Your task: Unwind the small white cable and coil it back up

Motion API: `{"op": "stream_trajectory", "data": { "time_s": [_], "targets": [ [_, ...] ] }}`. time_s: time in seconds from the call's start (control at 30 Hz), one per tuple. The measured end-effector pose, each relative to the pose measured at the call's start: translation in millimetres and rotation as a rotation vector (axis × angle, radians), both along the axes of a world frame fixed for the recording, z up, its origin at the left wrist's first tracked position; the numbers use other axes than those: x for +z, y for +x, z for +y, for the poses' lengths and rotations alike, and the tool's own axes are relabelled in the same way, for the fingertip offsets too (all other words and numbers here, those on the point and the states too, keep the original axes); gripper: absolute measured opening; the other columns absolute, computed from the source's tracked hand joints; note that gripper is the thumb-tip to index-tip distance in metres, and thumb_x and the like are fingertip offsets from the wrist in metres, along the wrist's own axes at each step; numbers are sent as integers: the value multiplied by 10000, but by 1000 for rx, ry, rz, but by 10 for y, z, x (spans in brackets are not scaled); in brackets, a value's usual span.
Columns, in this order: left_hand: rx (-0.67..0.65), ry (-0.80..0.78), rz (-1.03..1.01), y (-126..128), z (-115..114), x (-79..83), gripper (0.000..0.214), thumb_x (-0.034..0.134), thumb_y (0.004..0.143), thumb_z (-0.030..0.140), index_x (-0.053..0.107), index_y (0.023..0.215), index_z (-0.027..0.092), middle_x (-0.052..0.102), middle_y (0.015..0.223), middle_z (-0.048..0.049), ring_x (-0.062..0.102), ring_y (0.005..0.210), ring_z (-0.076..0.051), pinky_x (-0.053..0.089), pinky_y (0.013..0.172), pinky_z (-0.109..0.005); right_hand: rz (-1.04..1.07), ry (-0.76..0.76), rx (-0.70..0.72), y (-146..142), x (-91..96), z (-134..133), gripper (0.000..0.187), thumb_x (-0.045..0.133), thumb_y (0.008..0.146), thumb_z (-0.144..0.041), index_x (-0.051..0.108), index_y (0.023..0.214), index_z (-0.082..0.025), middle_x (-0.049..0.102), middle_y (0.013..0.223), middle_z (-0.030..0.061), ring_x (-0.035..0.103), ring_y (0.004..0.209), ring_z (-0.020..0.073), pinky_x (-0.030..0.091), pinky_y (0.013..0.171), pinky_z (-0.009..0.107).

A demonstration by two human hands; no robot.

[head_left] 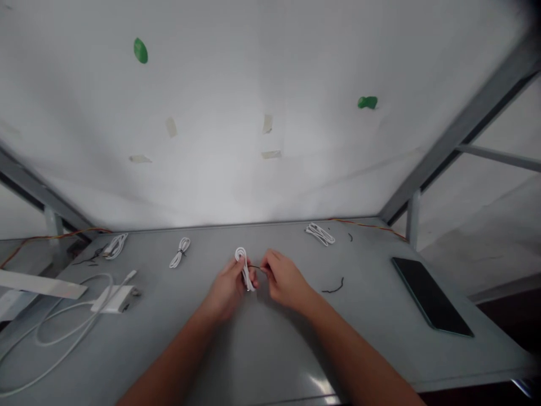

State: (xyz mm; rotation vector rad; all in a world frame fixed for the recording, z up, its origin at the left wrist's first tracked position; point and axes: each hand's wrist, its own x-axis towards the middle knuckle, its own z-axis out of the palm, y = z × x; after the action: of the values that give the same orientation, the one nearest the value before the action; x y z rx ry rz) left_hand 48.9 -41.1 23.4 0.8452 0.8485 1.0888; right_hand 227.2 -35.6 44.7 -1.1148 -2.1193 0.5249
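Note:
My left hand (pixel 228 287) is closed around a coiled white cable (pixel 244 265), whose loop sticks up above the fingers. My right hand (pixel 284 279) pinches a thin black twist tie (pixel 255 267) that runs across to the coil. Both hands meet at the middle of the grey table (pixel 262 349). A loose black twist tie (pixel 333 287) lies just right of my right hand.
Bundled white cables lie at the back: one (pixel 180 251) left of centre, one (pixel 115 246) far left, one (pixel 320 233) to the right. A white power adapter (pixel 113 299) with a long loose cord sits at the left. A dark tablet (pixel 431 296) lies at the right edge.

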Motion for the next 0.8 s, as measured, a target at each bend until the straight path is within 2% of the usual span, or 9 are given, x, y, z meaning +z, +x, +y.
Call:
{"op": "stream_trajectory", "data": {
  "time_s": [0.1,0.2,0.37,0.47,0.53,0.6,0.63,0.7,0.8],
  "targets": [
    [-96,-125,-173,-24,-1,83,386,775,855,508,552,881,195,432,605,82,440,507,-84,423,542,-217,-85,-65,-9,203,118,35,155,533,821,-74,546,825,-229,639,820,44,534,731,189,360,675,297],
    [-118,-156,-150,-56,5,83,392,783,848,512,561,903,193,388,598,98,364,460,-63,347,456,-188,-152,-184,-96,608,232,91,144,577,785,-87,603,764,-228,660,754,27,526,678,178,340,639,296],
    [21,-109,103,-119,66,-1,528,706,854,661,597,1079,196,512,719,61,404,480,-64,231,402,-177,-348,-643,-268,1511,220,179,115,698,677,-139,694,587,-210,656,582,39,544,583,191,370,592,322],
    [36,-47,360,-144,110,-37,580,595,866,753,617,938,178,513,682,39,387,482,-81,182,415,-205,-367,-687,-330,1740,171,230,134,798,644,-234,708,552,-200,641,536,57,534,542,194,390,569,336],
    [20,60,581,-155,133,-47,596,503,899,762,609,802,184,455,598,44,390,494,-106,228,452,-228,-236,-530,-328,1603,150,266,227,803,703,-350,693,571,-201,643,571,64,554,574,199,424,588,344],
    [32,242,787,-161,150,-54,575,467,933,704,573,684,197,450,585,30,442,552,-134,319,527,-255,19,-386,-279,1246,106,287,296,711,827,-478,721,718,-203,688,709,71,605,659,206,474,644,349],
    [46,343,863,-159,154,-61,552,474,944,659,564,652,199,480,609,17,480,599,-149,361,577,-270,185,-415,-209,1015,65,288,341,642,891,-534,746,896,-210,727,840,77,641,718,209,504,677,350],
    [70,484,930,-145,159,-93,471,508,951,574,602,683,199,576,698,-9,552,704,-178,416,672,-292,452,-629,-34,536,-54,274,510,548,940,-642,706,1192,-227,749,988,83,675,736,203,536,668,348],
    [84,505,882,-121,172,-172,356,522,971,525,655,909,200,680,837,-32,634,798,-202,472,756,-310,630,-795,117,34,-261,266,574,661,871,-665,735,1184,-189,757,868,71,674,684,196,535,659,338]
  ]
}}
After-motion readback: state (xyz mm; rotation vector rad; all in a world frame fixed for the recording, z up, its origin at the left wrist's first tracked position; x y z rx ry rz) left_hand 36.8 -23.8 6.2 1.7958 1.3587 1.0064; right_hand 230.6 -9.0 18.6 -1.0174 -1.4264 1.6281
